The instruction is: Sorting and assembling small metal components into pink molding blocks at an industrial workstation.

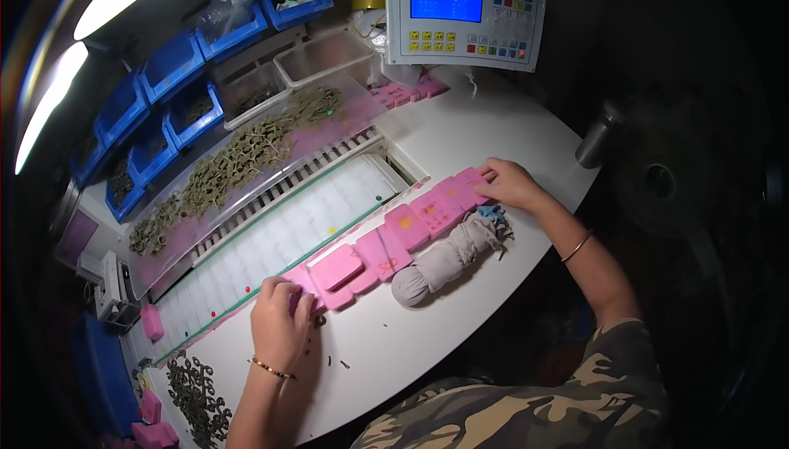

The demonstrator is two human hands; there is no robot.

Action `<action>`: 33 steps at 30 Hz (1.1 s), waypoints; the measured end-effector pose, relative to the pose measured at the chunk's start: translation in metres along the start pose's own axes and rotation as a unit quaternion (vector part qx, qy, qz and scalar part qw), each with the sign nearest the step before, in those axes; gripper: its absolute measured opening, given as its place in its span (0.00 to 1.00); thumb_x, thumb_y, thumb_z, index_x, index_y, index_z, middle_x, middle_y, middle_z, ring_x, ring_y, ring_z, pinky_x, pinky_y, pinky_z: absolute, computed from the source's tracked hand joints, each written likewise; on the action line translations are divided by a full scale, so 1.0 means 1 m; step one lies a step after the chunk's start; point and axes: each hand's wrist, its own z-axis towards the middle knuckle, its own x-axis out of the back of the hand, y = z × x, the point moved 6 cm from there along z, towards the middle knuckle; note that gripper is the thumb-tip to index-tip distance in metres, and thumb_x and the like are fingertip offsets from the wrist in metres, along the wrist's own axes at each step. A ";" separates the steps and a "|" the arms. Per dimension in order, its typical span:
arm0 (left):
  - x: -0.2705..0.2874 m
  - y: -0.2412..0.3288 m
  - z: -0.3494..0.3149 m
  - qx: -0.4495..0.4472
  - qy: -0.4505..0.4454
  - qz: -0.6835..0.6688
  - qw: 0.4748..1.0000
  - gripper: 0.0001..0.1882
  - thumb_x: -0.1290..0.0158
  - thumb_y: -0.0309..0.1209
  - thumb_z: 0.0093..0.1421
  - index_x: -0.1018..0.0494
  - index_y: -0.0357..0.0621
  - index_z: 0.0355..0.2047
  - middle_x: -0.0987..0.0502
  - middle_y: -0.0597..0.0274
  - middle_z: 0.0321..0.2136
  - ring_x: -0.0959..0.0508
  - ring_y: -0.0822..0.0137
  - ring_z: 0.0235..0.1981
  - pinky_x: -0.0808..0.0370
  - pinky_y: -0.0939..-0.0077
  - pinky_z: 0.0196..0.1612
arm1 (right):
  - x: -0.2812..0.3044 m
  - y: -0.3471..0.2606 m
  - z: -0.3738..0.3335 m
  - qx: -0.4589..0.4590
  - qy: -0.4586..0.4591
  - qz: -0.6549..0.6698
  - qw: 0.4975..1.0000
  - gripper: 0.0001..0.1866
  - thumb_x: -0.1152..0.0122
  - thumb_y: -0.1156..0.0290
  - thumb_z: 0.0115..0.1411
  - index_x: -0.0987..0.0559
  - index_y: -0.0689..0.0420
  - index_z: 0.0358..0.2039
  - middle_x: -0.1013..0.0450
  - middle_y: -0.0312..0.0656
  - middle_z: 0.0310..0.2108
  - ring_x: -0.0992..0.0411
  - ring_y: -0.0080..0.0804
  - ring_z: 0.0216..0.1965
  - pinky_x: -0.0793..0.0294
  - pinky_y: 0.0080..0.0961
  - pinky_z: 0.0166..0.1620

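- Pink blocks [411, 223] lie in a slanted row on the white table [493, 133], stretching between both hands.
- Left hand [279, 322] pinches the near end (fingers curled).
- Right hand [509, 184] presses flat on the far end.

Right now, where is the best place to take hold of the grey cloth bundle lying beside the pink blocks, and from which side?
Probably at the narrow tied neck of the grey cloth bundle, near its upper-right end, coming from the table's near edge. The bundle lies on its side, its rounded fat end toward the left hand; the row of pink blocks blocks its far side.
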 end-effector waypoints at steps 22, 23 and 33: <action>0.038 0.031 -0.050 0.023 0.039 -0.226 0.973 0.26 0.36 0.27 0.56 0.28 0.37 0.55 0.21 0.51 0.48 0.21 0.61 0.46 0.23 0.70 0.45 | -0.063 -0.217 -0.100 0.393 0.034 -0.159 0.905 0.38 0.34 0.79 0.40 0.30 0.53 0.57 0.35 0.46 0.50 0.31 0.49 0.49 0.27 0.40 0.51; 0.030 0.036 -0.050 0.037 0.013 -0.290 0.956 0.29 0.35 0.28 0.56 0.30 0.37 0.58 0.21 0.52 0.48 0.21 0.64 0.46 0.23 0.73 0.44 | -0.077 -0.231 -0.116 0.438 0.012 -0.130 0.889 0.39 0.34 0.79 0.40 0.30 0.53 0.58 0.34 0.45 0.49 0.30 0.49 0.48 0.27 0.39 0.50; 0.010 0.033 -0.100 0.091 -0.115 -0.316 0.937 0.23 0.37 0.31 0.58 0.27 0.37 0.52 0.20 0.51 0.42 0.19 0.62 0.40 0.22 0.70 0.43 | -0.151 -0.224 -0.194 0.536 -0.152 0.053 0.829 0.36 0.26 0.71 0.48 0.28 0.57 0.59 0.31 0.47 0.51 0.28 0.44 0.49 0.23 0.35 0.48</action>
